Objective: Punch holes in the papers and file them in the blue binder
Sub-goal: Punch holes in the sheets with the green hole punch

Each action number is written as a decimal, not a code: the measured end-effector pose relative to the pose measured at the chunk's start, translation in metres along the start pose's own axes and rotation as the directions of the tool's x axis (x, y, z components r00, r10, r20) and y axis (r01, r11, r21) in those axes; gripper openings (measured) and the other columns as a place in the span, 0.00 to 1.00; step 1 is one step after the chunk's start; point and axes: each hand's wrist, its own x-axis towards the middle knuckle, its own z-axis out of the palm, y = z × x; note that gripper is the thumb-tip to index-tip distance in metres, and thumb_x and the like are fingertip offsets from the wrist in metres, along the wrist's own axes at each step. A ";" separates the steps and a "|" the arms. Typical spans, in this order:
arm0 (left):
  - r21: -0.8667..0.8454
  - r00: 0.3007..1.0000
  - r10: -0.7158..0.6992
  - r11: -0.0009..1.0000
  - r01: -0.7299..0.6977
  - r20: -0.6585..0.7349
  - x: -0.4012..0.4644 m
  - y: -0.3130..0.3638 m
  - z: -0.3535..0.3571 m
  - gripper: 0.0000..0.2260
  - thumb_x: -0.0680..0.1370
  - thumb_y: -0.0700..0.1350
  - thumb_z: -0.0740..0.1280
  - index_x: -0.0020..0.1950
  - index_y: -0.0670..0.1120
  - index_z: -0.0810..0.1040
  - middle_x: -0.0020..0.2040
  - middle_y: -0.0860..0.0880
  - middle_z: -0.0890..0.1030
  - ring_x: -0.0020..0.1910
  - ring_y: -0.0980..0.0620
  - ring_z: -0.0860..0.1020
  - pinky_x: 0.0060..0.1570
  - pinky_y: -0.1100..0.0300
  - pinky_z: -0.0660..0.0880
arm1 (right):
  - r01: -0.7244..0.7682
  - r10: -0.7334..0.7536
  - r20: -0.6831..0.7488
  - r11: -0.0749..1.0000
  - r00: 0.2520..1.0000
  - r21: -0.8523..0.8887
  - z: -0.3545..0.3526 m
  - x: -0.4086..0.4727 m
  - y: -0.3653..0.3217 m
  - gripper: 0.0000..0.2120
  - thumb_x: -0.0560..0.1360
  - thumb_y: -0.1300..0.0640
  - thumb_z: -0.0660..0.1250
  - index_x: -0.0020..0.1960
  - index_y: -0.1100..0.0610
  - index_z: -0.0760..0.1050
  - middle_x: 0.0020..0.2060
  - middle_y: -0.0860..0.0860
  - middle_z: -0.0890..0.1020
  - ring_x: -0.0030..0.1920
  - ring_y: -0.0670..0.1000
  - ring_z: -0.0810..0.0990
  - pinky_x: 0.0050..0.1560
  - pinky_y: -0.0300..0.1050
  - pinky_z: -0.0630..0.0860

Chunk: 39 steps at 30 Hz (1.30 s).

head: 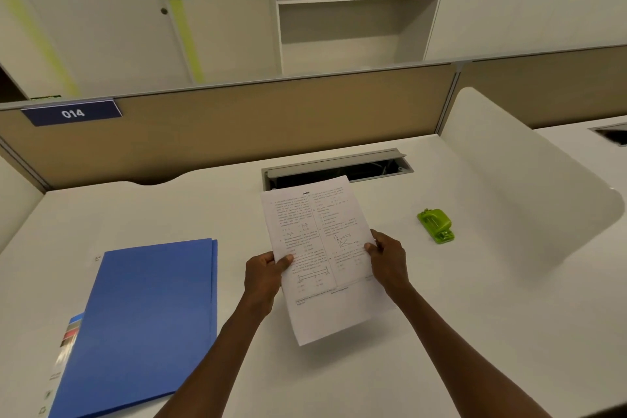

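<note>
papers [319, 248]: in both grips, lifted clear of the table [441, 332], printed side up toward me, shadow under the bottom edge. can't tell if it's one sheet or a few squared together.

left hand [263, 276] clamped on the left long edge, thumb on top of the print, fingers behind. right hand [388, 263] clamped on the right long edge a bit higher up, thumb pinching the margin. both closed on the paper, neither free.

outward from there: green hole punch [436, 225] sits to my right and a little beyond the sheet, well apart from it, nothing in its slot that i can see. blue binder [149, 322] lies flat and closed on my left, near my left forearm but not touching the papers. some loose coloured cover or insert pokes out under its left edge. open cable tray [339, 166] in the table just behind the top of the sheet.

step, as i read it: pre-punch. no holes visible along either edge, binder not opened, so task is at the start.

next move, my call: carry the stack right to the punch, feed one long edge into the slot, centre it, then free one hand to press. risk is skew: if the edge goes in crooked the holes won't line up with the binder's fastener. the binder will need opening after.
</note>
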 end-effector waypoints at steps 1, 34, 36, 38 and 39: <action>0.003 1.000 -0.004 1.000 0.004 -0.004 0.000 -0.001 0.005 0.05 0.74 0.40 0.71 0.49 0.46 0.82 0.51 0.46 0.85 0.46 0.46 0.84 0.48 0.46 0.82 | -0.009 0.009 0.002 1.000 1.000 -0.001 -0.005 0.001 0.003 0.13 0.78 0.64 0.61 0.61 0.58 0.78 0.53 0.52 0.83 0.49 0.49 0.80 0.46 0.35 0.75; 0.031 0.972 -0.235 0.972 0.235 0.021 0.060 -0.043 0.193 0.08 0.74 0.39 0.72 0.52 0.40 0.82 0.50 0.44 0.85 0.46 0.43 0.84 0.50 0.43 0.81 | -0.257 0.271 -0.004 0.909 0.963 -0.328 -0.163 0.169 0.110 0.08 0.72 0.53 0.71 0.38 0.57 0.80 0.35 0.52 0.82 0.41 0.54 0.78 0.41 0.42 0.68; 0.030 0.971 -0.239 0.971 0.238 0.015 0.062 -0.045 0.195 0.08 0.74 0.39 0.72 0.52 0.40 0.82 0.50 0.44 0.85 0.46 0.43 0.84 0.50 0.43 0.81 | -0.286 0.300 -0.004 0.904 0.954 -0.317 -0.163 0.172 0.112 0.09 0.71 0.53 0.72 0.39 0.59 0.81 0.36 0.54 0.83 0.40 0.53 0.78 0.40 0.41 0.67; 0.029 0.971 -0.240 0.970 0.240 0.016 0.065 -0.046 0.196 0.08 0.74 0.39 0.72 0.52 0.40 0.83 0.50 0.44 0.85 0.46 0.43 0.84 0.50 0.43 0.81 | -0.305 0.323 0.002 0.896 0.946 -0.324 -0.163 0.176 0.114 0.09 0.71 0.53 0.72 0.39 0.58 0.81 0.36 0.54 0.83 0.40 0.53 0.77 0.40 0.41 0.67; 0.031 0.971 -0.240 0.970 0.239 0.017 0.066 -0.046 0.196 0.08 0.74 0.39 0.72 0.52 0.40 0.83 0.50 0.44 0.85 0.46 0.43 0.84 0.50 0.43 0.81 | -0.320 0.338 0.000 0.892 0.941 -0.318 -0.162 0.178 0.114 0.08 0.71 0.53 0.73 0.41 0.59 0.82 0.38 0.54 0.83 0.40 0.52 0.77 0.40 0.41 0.67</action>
